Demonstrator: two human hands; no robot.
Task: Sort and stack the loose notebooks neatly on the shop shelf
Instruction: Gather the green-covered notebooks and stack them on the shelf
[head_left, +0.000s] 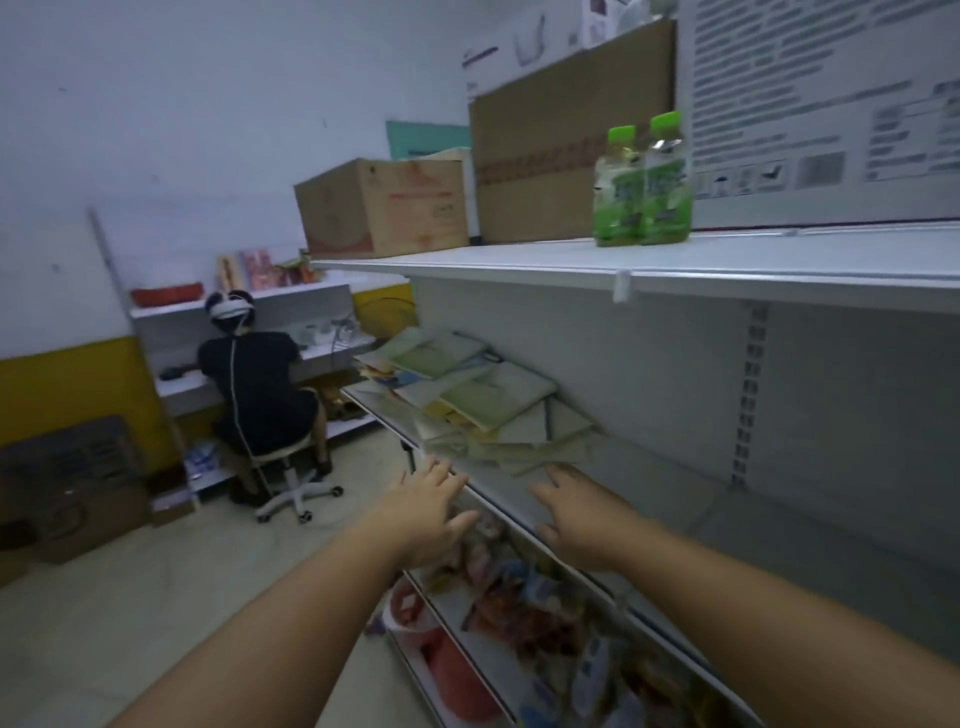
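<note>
So far nothing looks sorted: the notebooks (467, 395) lie in a loose, skewed heap on the middle shelf (654, 483) (none squared up yet), and your left hand (426, 512) and right hand (576, 514) reach toward it, each grip released, holding nothing.

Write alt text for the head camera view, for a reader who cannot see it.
Two bare arms reach forward, the open left hand and open right hand close to a messy pile of pale green and cream paper notebooks on a white metal shop shelf. Two green-capped plastic bottles stand on the shelf above; colourful snack packets lie below.
</note>
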